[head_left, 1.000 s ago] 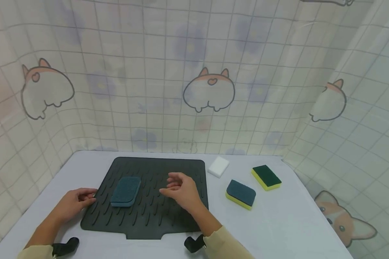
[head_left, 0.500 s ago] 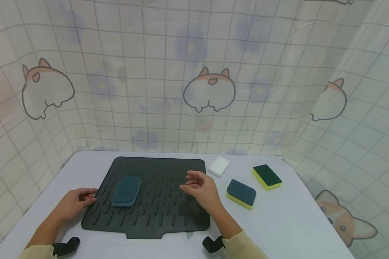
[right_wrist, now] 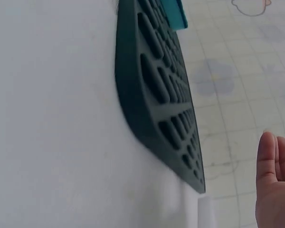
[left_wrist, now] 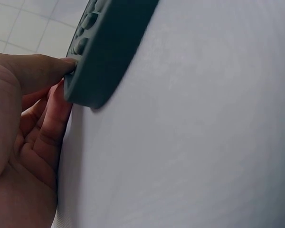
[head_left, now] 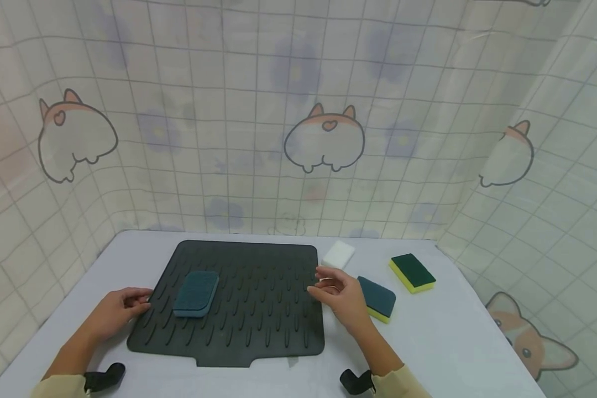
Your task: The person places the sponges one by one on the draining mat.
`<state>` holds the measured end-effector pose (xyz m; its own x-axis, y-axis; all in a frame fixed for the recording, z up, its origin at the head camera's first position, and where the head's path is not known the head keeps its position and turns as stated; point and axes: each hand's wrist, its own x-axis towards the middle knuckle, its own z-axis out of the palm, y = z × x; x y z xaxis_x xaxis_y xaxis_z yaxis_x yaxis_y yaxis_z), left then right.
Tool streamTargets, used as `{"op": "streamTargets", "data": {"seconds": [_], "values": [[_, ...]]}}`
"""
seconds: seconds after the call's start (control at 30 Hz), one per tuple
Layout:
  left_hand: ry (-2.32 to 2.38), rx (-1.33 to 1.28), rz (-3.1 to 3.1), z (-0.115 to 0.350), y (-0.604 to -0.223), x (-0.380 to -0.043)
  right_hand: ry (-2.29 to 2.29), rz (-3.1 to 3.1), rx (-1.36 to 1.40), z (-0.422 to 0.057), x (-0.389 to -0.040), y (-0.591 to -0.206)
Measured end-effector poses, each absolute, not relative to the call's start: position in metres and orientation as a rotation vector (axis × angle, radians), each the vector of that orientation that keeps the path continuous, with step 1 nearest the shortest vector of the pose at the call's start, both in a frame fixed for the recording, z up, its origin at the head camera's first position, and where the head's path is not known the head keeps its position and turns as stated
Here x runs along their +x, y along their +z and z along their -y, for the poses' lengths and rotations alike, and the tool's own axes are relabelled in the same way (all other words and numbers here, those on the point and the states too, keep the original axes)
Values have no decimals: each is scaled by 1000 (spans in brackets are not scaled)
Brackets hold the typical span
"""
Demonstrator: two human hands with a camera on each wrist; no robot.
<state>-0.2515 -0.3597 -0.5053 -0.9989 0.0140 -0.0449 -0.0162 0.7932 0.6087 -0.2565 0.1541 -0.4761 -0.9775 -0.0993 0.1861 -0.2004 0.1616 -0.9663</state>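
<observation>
Ridged mat [head_left: 263, 301] bears blue sponge [head_left: 196, 293]. Left hand [head_left: 116, 312] pinches mat's 9 o'clock edge, sponge at its 3 o'clock; right hand [head_left: 342, 296] free, fingers loose, sponge at its 9 o'clock.

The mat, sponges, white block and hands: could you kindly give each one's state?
Mat, lying ridged side up
Left hand, pinching the mat's left edge
Right hand, raised, holding nothing
Blue sponge, flat on the mat
Blue-and-yellow sponge, blue side up
Green-and-yellow sponge, green side up
White block, lying flat
</observation>
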Motion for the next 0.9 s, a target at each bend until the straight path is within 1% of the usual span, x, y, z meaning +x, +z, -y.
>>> {"op": "streamTargets", "data": {"seconds": [0.2, 0.53, 0.9], "values": [[986, -7, -2937, 360, -506, -252, 1914, 2360, 229, -173, -253, -478], [986, -25, -2936, 359, -506, -251, 1857, 2372, 221, -196, -250, -479], [996, -1, -2945, 359, -507, -251, 1830, 2424, 139, -219, -242, -482]]}}
